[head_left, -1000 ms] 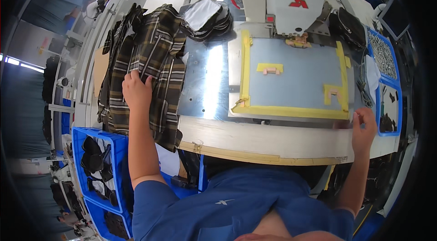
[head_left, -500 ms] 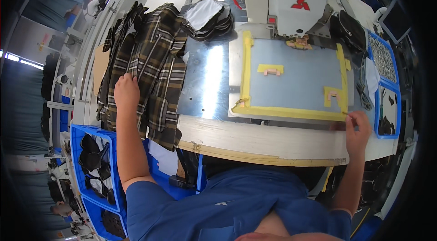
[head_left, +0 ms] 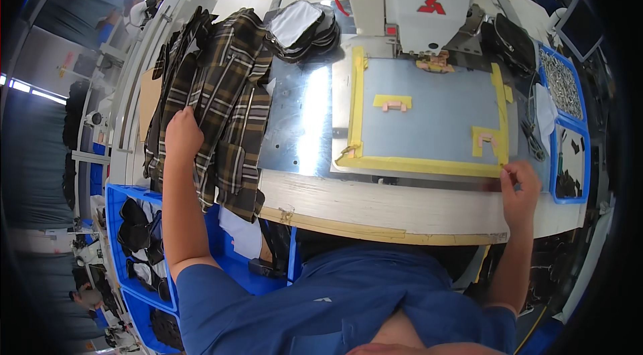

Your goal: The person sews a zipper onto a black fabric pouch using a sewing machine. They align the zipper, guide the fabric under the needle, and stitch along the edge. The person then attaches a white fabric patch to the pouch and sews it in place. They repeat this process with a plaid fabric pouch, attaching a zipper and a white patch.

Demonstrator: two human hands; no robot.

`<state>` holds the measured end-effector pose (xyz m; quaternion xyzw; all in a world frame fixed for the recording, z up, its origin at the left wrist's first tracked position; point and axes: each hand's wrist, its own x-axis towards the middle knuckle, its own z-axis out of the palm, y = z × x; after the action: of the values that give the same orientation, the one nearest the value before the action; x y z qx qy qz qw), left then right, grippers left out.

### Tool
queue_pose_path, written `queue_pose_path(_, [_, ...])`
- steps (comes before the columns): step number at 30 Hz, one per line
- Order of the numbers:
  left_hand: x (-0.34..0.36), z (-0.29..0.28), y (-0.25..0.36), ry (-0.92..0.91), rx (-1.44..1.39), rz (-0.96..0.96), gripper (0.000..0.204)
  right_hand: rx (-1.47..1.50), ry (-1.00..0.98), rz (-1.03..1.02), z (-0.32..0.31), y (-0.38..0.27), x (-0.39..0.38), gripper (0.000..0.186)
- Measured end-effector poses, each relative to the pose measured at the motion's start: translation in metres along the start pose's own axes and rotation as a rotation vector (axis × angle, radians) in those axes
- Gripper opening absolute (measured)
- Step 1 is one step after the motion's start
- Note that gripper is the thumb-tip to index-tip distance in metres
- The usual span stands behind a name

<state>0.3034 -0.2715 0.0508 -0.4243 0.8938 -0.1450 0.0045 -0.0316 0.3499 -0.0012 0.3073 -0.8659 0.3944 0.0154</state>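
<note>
My left hand (head_left: 183, 135) is on the brown, black and white plaid fabric pieces (head_left: 231, 110) at the left of the table. Its fingers are drawn together, pinching the cloth near a pale strip. At the front right, my right hand (head_left: 521, 184) has thumb and fingers closed at the near corner of a grey sewing template (head_left: 439, 110). Yellow tape borders this flat template, and small pinkish clips are fixed on it. Behind the template stands the white head of a sewing machine (head_left: 429, 13).
Dark pieces with white linings (head_left: 295, 27) are stacked behind the metal plate (head_left: 288, 114). On the right, a blue tray (head_left: 587, 154) holds small metal parts and dark pieces. Blue bins (head_left: 171, 248) with dark pieces stand below the table's left side. A black pouch-like bundle (head_left: 512, 40) lies beside the machine.
My left hand's fingers have drawn together on the plaid cloth. My right hand stays at the template's corner. The whole view has shifted slightly.
</note>
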Motion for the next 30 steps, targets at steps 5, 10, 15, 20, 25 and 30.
queue_pose_path(5, [0.018, -0.01, 0.003, 0.01, 0.025, -0.155, 0.015, 0.027, 0.004, -0.015, 0.002, 0.002, -0.002, 0.005])
queue_pose_path(10, [0.031, -0.032, -0.002, 0.013, -0.334, -0.032, 0.019, 0.039, -0.006, -0.049, 0.008, -0.009, 0.004, 0.004])
queue_pose_path(15, [-0.016, -0.118, 0.083, -0.02, -1.494, 0.153, 0.027, 0.183, -0.106, -0.101, 0.015, -0.045, 0.012, 0.005])
queue_pose_path(20, [-0.054, -0.134, 0.16, -0.142, -1.817, 0.656, 0.028, 0.623, -0.543, -0.103, 0.03, -0.088, 0.027, 0.038])
queue_pose_path(25, [-0.077, -0.116, 0.24, -0.528, -1.913, 0.893, 0.023, 1.237, -0.686, -0.027, 0.062, -0.117, 0.035, 0.079])
queue_pose_path(30, [-0.066, -0.109, 0.261, -0.777, -1.763, 0.945, 0.013, 0.944, -0.678, 0.145, 0.032, -0.122, 0.041, 0.061])
